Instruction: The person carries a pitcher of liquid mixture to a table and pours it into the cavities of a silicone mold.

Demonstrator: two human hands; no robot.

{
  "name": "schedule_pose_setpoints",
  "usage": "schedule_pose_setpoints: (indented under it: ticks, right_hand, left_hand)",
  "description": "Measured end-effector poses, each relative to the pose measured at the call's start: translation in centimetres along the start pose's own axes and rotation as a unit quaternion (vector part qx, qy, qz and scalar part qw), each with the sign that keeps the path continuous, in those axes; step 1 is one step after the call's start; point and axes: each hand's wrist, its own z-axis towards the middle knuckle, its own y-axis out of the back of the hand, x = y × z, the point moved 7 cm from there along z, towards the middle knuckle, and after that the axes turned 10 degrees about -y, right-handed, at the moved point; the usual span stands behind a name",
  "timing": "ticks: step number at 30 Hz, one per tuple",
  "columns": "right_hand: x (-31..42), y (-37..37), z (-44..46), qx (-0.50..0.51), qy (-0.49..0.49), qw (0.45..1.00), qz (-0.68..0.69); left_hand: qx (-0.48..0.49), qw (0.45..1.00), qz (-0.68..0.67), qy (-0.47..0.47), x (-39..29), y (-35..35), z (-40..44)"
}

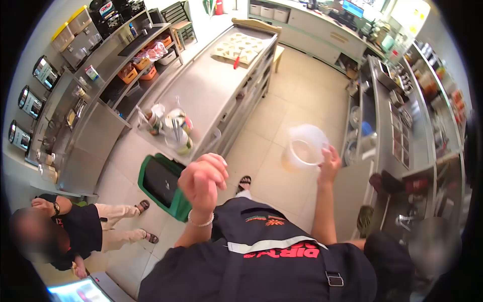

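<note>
My right hand (pixel 329 163) grips the rim of a translucent white plastic tub (pixel 304 146), held out above the floor. The tub's mouth faces me, and something faintly yellowish tints its lower side. My left hand (pixel 204 181) is raised in front of my chest, its fingers curled in and a beaded bracelet on the wrist. No object shows in it, though the palm is turned out of sight. Below and left of that hand stands a green bin (pixel 166 189) with a dark inside.
A long steel table (pixel 201 88) carries several jars and bottles (pixel 173 126) at its near end. Its far end holds a board of pale triangular pieces (pixel 241 48) and a red-handled tool (pixel 236 62). Another person (pixel 75 229) stands at left. Loaded shelves (pixel 432 90) line the right.
</note>
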Motion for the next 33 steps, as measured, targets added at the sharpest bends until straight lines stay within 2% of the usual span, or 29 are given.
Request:
schedule_pose_setpoints:
  ticks: [1, 2, 4, 6, 7, 9, 10, 11, 13, 14, 15, 17, 19, 21, 22, 23, 25, 30, 32, 33]
  right_hand:
    - [1.0, -0.6, 2.4, 0.005, 0.000, 1.000, -0.004]
    - [2.4, -1.2, 4.2, 0.000, -0.001, 0.999, 0.036]
    - [4.9, -3.5, 13.3, -0.003, 0.012, 0.999, 0.051]
    - [6.2, -6.7, 17.7, -0.035, 0.046, 0.994, 0.090]
    - [6.7, -8.2, 21.0, -0.032, 0.039, 0.995, 0.087]
    - [10.4, -12.6, 27.8, 0.015, 0.054, 0.996, 0.063]
    - [11.9, -14.8, 31.0, 0.034, 0.041, 0.998, 0.041]
    - [12.9, -17.1, 34.2, 0.040, 0.042, 0.998, 0.039]
    - [15.4, -23.9, 40.1, 0.132, 0.050, 0.990, 0.020]
    - [15.8, -27.0, 43.3, 0.172, 0.052, 0.984, 0.020]
    - [16.6, -30.7, 46.5, 0.185, 0.046, 0.982, 0.012]
    - [18.1, -37.4, 51.6, 0.229, 0.088, 0.970, 0.008]
    - [19.0, -44.7, 56.0, 0.258, 0.108, 0.960, -0.033]
    - [19.1, -51.7, 59.7, 0.295, 0.120, 0.945, -0.075]
    - [18.8, -54.7, 61.7, 0.315, 0.115, 0.938, -0.089]
    - [18.6, -57.6, 63.8, 0.332, 0.113, 0.930, -0.107]
    - [18.5, -63.4, 66.8, 0.362, 0.104, 0.918, -0.125]
    - [14.9, -72.2, 71.1, 0.428, 0.097, 0.875, -0.204]
    - [12.9, -75.0, 74.0, 0.435, 0.075, 0.872, -0.210]
    - [11.9, -75.1, 74.9, 0.430, 0.059, 0.875, -0.212]
  left_hand:
    - [-0.018, 0.998, 0.026, 0.055, 5.5, 1.0, -0.1]
    - [-0.079, 0.989, -0.021, 0.123, 11.6, 3.1, -0.7]
    - [-0.081, 0.938, 0.097, 0.324, 28.5, 4.9, -3.7]
    - [0.046, 0.893, 0.215, 0.392, 37.9, 6.9, -1.9]
    - [0.044, 0.890, 0.220, 0.397, 42.7, 7.5, -2.4]
    - [0.111, 0.837, 0.397, 0.360, 52.2, 8.6, -1.9]
    - [0.117, 0.813, 0.414, 0.392, 57.1, 10.1, -3.0]
    - [0.111, 0.813, 0.415, 0.392, 60.3, 9.8, -3.0]
    - [0.074, 0.792, 0.469, 0.383, 64.9, 9.7, -1.8]
    - [0.065, 0.775, 0.472, 0.416, 67.4, 9.9, -2.2]
    - [0.053, 0.768, 0.476, 0.425, 68.6, 9.6, -1.1]
    - [0.065, 0.762, 0.542, 0.349, 69.6, 7.4, 1.1]
    - [0.031, 0.756, 0.534, 0.378, 70.7, 7.6, 1.8]
    - [0.074, 0.738, 0.574, 0.347, 71.1, 6.3, 2.1]
    - [0.043, 0.736, 0.580, 0.346, 71.3, 5.9, 2.7]
    - [0.025, 0.729, 0.582, 0.359, 71.5, 5.4, 3.1]
    - [0.049, 0.691, 0.598, 0.403, 72.2, 5.5, 3.7]
    - [0.053, 0.660, 0.642, 0.386, 74.1, 5.4, 2.7]
    - [-0.024, 0.663, 0.675, 0.325, 72.9, 4.2, 2.8]
    - [-0.058, 0.660, 0.672, 0.330, 72.0, 3.6, 5.1]
